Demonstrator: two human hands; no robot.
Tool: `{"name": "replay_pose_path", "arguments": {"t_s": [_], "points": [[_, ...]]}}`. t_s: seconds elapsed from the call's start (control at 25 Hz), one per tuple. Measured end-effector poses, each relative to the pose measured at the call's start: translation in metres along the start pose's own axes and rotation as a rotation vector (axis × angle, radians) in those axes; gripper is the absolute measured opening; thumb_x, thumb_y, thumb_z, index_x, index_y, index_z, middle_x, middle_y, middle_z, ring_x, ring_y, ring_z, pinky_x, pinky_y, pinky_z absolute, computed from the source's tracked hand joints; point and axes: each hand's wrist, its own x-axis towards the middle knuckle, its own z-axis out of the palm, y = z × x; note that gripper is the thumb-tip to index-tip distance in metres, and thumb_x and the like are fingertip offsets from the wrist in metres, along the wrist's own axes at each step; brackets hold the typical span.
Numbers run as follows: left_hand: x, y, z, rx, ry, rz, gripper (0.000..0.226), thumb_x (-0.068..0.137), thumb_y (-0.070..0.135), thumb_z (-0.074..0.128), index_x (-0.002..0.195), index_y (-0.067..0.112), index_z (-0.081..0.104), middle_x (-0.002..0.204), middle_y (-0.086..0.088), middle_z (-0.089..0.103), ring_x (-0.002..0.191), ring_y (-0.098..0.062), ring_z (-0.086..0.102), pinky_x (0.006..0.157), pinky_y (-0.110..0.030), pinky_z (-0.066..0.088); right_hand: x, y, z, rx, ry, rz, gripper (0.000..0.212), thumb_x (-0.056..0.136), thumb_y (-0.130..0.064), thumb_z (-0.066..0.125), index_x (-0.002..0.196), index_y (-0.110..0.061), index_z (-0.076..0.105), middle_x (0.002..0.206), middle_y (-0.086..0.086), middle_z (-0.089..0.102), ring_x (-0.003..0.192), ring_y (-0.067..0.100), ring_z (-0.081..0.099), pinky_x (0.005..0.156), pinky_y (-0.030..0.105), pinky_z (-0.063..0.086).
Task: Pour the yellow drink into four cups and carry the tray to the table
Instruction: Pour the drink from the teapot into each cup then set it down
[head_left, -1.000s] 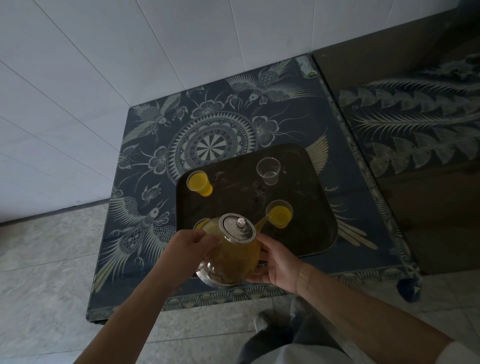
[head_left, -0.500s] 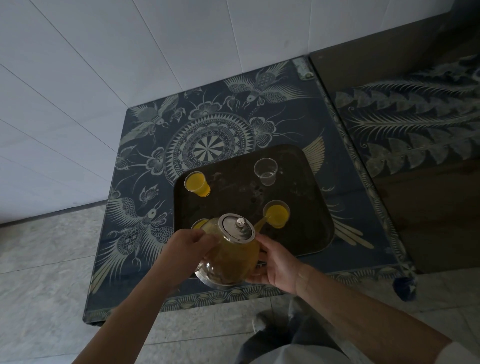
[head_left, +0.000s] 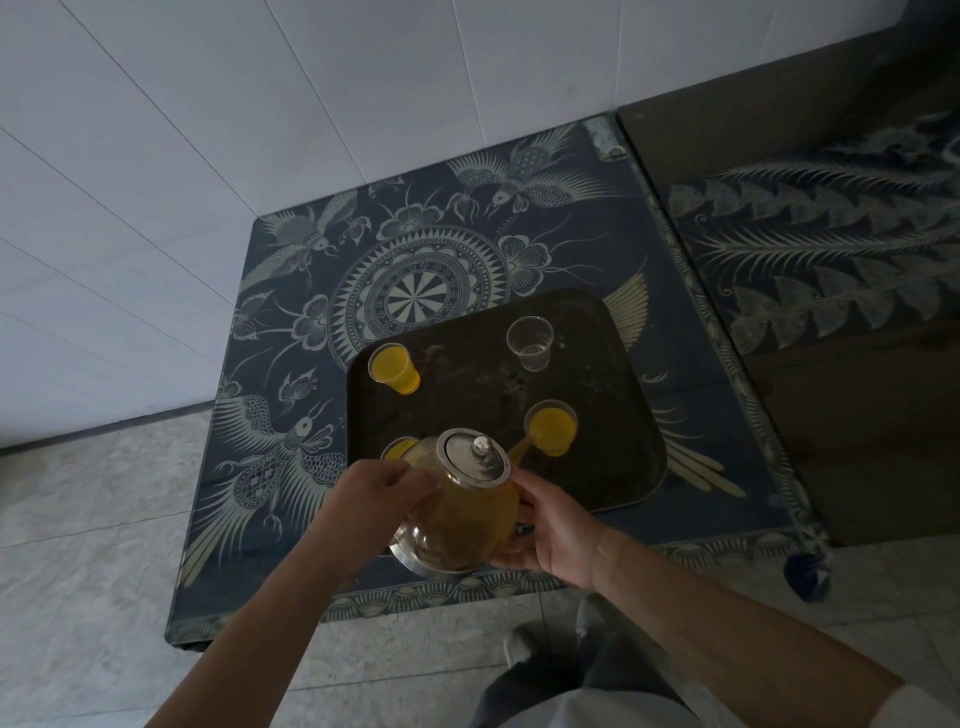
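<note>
A glass teapot of yellow drink with a metal lid is tilted, its spout over the near right cup. My left hand grips the pot's handle side. My right hand cups its lower right side. A dark tray holds the cups. The far left cup is full of yellow drink. A near left cup with yellow drink is partly hidden behind the pot. The far right cup is clear and holds no yellow drink.
The tray lies on a low table with a dark blue patterned top, set against a white tiled wall. A second patterned surface stands to the right. Grey floor tiles lie left and in front.
The yellow drink in the near right cup has risen slightly. Hands and teapot hold the same pose.
</note>
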Motion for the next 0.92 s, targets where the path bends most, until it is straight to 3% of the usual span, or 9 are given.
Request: {"name": "replay_pose_path", "arguments": {"t_s": [0.28, 0.44, 0.6, 0.8, 0.92], "points": [[-0.001, 0.000, 0.004, -0.023, 0.009, 0.006, 0.037, 0.091, 0.028, 0.064, 0.065, 0.001, 0.065, 0.058, -0.006, 0.057, 0.058, -0.016, 0.053, 0.065, -0.032, 0.044, 0.000, 0.000, -0.004, -0.009, 0.007, 0.009, 0.059, 0.087, -0.061, 0.062, 0.131, -0.022, 0.063, 0.131, 0.015, 0.066, 0.118, 0.045, 0.062, 0.094, 0.051, 0.057], [-0.002, -0.005, 0.008, -0.070, 0.019, -0.013, 0.041, 0.091, 0.026, 0.065, 0.051, 0.017, 0.063, 0.050, 0.003, 0.057, 0.054, -0.013, 0.053, 0.064, -0.031, 0.044, 0.000, -0.001, -0.007, -0.032, 0.015, 0.012, 0.059, 0.088, -0.061, 0.062, 0.133, -0.023, 0.061, 0.131, 0.014, 0.065, 0.116, 0.045, 0.064, 0.093, 0.051, 0.058], [0.000, -0.013, 0.013, -0.155, 0.031, -0.025, 0.043, 0.091, 0.024, 0.065, 0.048, 0.020, 0.063, 0.053, -0.001, 0.055, 0.054, -0.014, 0.051, 0.064, -0.033, 0.041, 0.000, -0.003, -0.010, -0.047, 0.033, -0.001, 0.058, 0.086, -0.060, 0.063, 0.133, -0.025, 0.060, 0.131, 0.014, 0.065, 0.115, 0.046, 0.063, 0.090, 0.050, 0.058], [-0.004, -0.022, 0.024, -0.305, 0.058, -0.051, 0.039, 0.092, 0.023, 0.063, 0.054, 0.015, 0.063, 0.050, 0.005, 0.052, 0.053, -0.012, 0.047, 0.063, -0.034, 0.040, -0.001, -0.011, -0.012, -0.121, 0.088, -0.034, 0.068, 0.075, -0.066, 0.068, 0.130, -0.026, 0.061, 0.131, 0.009, 0.066, 0.115, 0.043, 0.063, 0.097, 0.053, 0.055], [-0.006, -0.025, 0.028, -0.358, 0.083, -0.042, 0.036, 0.093, 0.022, 0.063, 0.059, 0.009, 0.062, 0.049, 0.005, 0.050, 0.054, -0.013, 0.046, 0.065, -0.036, 0.040, -0.005, -0.017, -0.011, -0.152, 0.121, -0.058, 0.064, 0.082, -0.065, 0.066, 0.133, -0.028, 0.058, 0.136, 0.008, 0.061, 0.112, 0.040, 0.065, 0.093, 0.050, 0.057]]}}
